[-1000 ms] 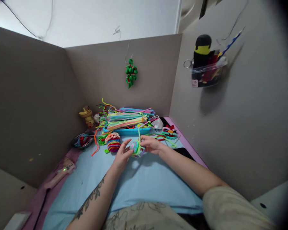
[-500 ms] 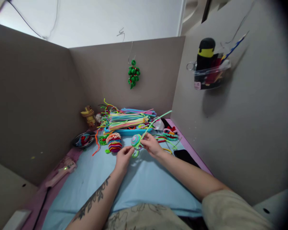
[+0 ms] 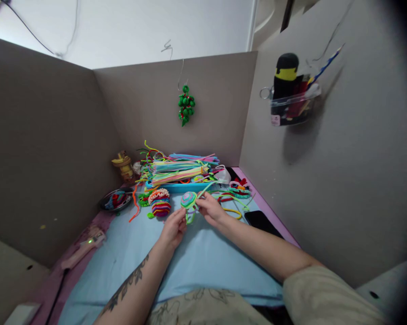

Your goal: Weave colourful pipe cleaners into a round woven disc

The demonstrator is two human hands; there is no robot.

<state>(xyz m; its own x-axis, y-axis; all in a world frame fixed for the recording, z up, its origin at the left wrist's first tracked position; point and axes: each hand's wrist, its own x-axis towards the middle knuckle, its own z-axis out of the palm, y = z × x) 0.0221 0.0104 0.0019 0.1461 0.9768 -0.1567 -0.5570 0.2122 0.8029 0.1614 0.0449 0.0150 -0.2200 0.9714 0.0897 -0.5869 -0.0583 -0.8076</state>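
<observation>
While both hands meet above the blue mat point(image 3: 196, 257), the right hand point(image 3: 208, 210) pinches a coiled pipe-cleaner disc point(image 3: 188, 199) between its fingertips; the left hand point(image 3: 174, 228) pinches the disc's green tail just below; a striped coil point(image 3: 160, 202) lies beyond the left fingers.

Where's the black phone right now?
In the head view, the black phone lies flat on the table's right side, beside the right forearm and near the partition wall.

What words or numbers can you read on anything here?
None can be read.
The pink label on the clear wall holder is too small and blurred.
The dark phone on the desk shows a blank face.
</observation>
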